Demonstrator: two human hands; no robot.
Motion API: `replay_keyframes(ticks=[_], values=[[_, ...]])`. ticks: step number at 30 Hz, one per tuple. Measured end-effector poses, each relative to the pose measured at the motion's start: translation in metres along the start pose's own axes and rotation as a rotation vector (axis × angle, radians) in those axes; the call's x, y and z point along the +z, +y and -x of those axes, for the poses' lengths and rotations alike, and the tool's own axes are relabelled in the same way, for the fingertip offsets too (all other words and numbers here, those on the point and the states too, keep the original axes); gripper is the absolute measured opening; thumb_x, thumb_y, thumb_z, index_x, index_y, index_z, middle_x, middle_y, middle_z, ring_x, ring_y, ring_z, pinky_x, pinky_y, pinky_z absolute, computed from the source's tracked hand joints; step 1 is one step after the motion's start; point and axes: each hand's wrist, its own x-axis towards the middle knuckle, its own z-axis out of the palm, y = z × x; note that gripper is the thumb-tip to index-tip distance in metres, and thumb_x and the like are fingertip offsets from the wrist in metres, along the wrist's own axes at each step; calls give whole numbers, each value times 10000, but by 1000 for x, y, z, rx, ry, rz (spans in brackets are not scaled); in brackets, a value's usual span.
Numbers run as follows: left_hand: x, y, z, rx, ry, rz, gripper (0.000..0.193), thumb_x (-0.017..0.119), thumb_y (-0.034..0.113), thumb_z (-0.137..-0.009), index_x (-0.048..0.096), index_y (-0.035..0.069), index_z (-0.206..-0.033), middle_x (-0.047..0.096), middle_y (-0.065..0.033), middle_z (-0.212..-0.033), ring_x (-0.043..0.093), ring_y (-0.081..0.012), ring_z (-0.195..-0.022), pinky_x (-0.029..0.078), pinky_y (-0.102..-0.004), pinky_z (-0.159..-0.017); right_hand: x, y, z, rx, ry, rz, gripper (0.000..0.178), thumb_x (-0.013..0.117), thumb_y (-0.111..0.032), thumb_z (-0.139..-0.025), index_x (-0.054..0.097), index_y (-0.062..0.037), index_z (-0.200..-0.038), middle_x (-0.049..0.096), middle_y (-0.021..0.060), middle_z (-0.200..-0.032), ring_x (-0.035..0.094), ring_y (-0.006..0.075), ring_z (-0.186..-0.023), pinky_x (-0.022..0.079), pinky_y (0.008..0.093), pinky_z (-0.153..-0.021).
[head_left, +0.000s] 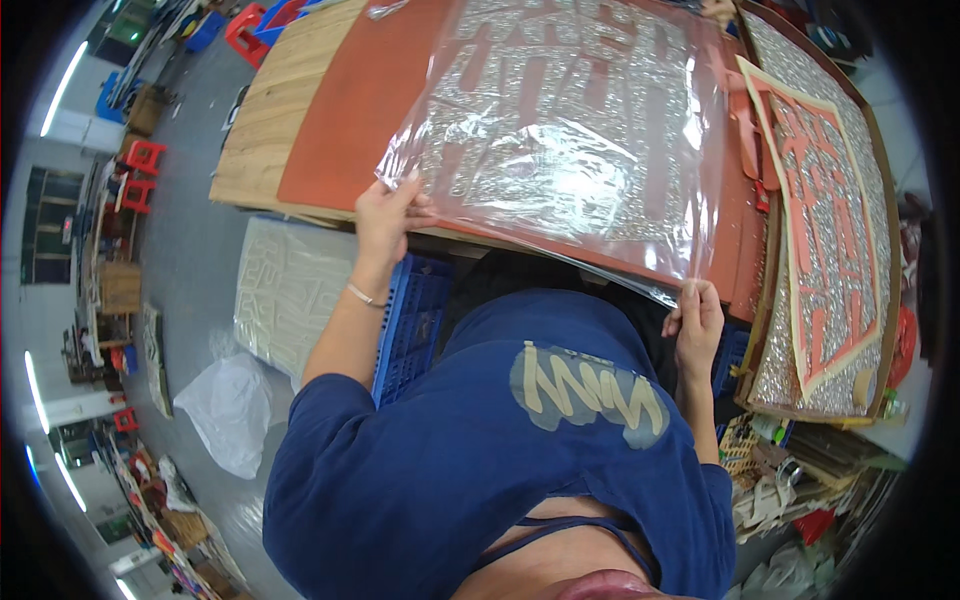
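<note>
Film [580, 175], clear and glossy; crinkled along edges; silvery glitter [490, 85] visible through it.

We are reading no legible wording. We are noting character-like shapes [531, 92] beneath the clear film [570, 160], on the right cream-edged panel [828, 240] and left pale panel [290, 290]; a scribbled print [590, 395] is marking the navy shirt [450, 430].

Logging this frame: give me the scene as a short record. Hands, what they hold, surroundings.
left hand: pinching near left corner of clear plastic sheet
right hand: pinching its near right corner
showing through sheet: silvery pattern, red surface
right side: shallow tray, cream-bordered red panel on its silvery fill
lower left: blue crate, white plastic bag
</note>
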Motion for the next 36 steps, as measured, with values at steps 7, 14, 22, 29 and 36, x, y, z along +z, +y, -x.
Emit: replay_keyframes(ticks=[7, 14, 22, 29, 36], values=[[-29, -6, 2, -156, 2, -116, 278, 592, 115, -892, 557, -77, -1089, 649, -140, -905, 672, -202, -769, 586, -257, -592, -9, -7, -6, 20, 38, 76, 172, 499, -149, -960, 571, 6, -984, 467, -19, -615, 421, 30, -472, 381, 177, -428], [-33, -4, -4, -202, -49, 512, 212, 585, 83, -881, 563, -60, -1035, 655, -180, -935, 672, -266, -831, 591, -284, -671, -13, -10, -17, 28, 95, 26, 282, 507, -146, -958, 547, 25, -1179, 492, -22, -674, 429, 19, -515, 390, 171, -463], [-26, 14, -21, -212, -56, -263, 240, 585, 185, -913, 559, -44, -983, 655, -139, -860, 662, -183, -676, 569, -258, -587, -12, 0, -34, -316, 85, 273, 433, 553, -20, -901, 465, -40, -1325, 501, -4, -699, 473, 68, -633, 419, 218, -602], [-23, 4, -32, -248, -105, -594, 227, 598, 202, -908, 572, -22, -935, 619, -69, -699, 579, -94, -556, 482, -200, -478, -22, 18, -47, -405, 203, 717, 222, 600, -27, -861, 666, -52, -1071, 564, 90, -828, 522, 167, -738, 444, 280, -634], [-32, -12, -36, -114, -118, -706, 211, 606, 208, -903, 569, 1, -911, 581, -17, -654, 509, -51, -529, 403, -180, -438, -21, 19, -47, -491, 135, 845, 220, 634, -46, -827, 686, -74, -1040, 581, 70, -771, 523, 206, -782, 414, 312, -730]])
